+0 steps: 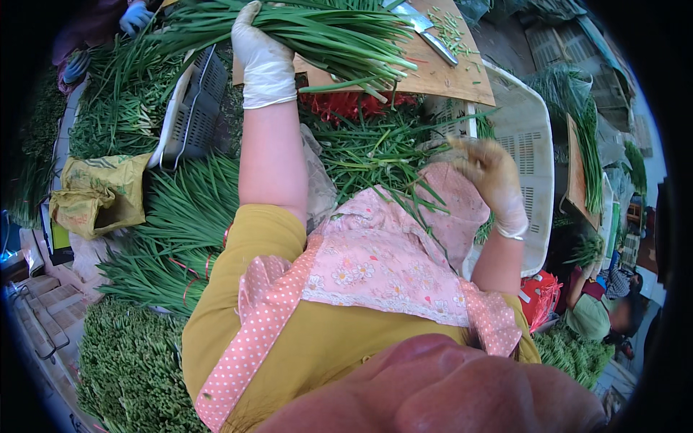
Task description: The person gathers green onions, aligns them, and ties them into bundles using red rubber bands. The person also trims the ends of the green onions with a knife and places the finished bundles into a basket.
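Note:
My left hand (263, 60), in a thin white glove, grips a thick bunch of garlic chives (335, 40) over the near part of a wooden board (455, 81). The pale stem ends point right. My right hand (490, 176), in a stained glove, is raised over the right side of my lap beside a white plastic crate (533, 124). It is blurred, and its grip does not show clearly. A kitchen knife (427, 35) lies on the board near cut stem pieces (449, 32). Loose green leaves (373, 151) are heaped below the board, some across my pink apron (368, 265).
Red ties (346, 105) hang under the board's edge. Tied chive bundles (184, 233) lie at left, near a yellow sack (103, 189) and a filled crate (187, 103). A co-worker's blue-gloved hand (135, 19) is at upper left. Another person (590, 314) is at far right.

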The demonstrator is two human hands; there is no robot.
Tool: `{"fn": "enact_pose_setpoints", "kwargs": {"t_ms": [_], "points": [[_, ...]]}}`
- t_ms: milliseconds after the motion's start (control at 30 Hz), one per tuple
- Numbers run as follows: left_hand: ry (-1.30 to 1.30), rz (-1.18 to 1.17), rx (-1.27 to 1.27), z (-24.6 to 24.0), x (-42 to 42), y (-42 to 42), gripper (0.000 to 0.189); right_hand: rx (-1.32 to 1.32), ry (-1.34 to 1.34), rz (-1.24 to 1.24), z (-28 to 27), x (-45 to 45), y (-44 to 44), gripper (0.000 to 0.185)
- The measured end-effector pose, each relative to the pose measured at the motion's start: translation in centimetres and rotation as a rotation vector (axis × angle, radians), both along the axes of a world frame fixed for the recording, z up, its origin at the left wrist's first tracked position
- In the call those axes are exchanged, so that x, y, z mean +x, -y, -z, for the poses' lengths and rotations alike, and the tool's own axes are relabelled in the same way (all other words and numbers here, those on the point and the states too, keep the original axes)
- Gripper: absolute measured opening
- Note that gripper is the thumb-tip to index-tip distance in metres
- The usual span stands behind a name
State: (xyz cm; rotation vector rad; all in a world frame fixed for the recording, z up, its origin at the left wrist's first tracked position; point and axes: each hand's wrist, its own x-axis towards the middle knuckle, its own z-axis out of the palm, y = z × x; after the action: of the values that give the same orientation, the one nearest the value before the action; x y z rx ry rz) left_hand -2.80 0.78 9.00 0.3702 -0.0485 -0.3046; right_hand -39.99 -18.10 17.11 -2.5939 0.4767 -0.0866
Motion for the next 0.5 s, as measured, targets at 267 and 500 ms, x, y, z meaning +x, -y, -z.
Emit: {"fn": "enact_pose_setpoints", "kwargs": {"t_ms": [267,500], "points": [[-0.214,0.108,-0.093,1.6,-1.6,5.6,0.021,-0.304,0.844,-0.030,4.4,11.9,-4.6,0.027],[-0.106,0.106,-0.007,0.3,-2.1,4.3,0.017,-0.216,0.964,-0.070,5.1,12.7,-4.1,0.017]]}}
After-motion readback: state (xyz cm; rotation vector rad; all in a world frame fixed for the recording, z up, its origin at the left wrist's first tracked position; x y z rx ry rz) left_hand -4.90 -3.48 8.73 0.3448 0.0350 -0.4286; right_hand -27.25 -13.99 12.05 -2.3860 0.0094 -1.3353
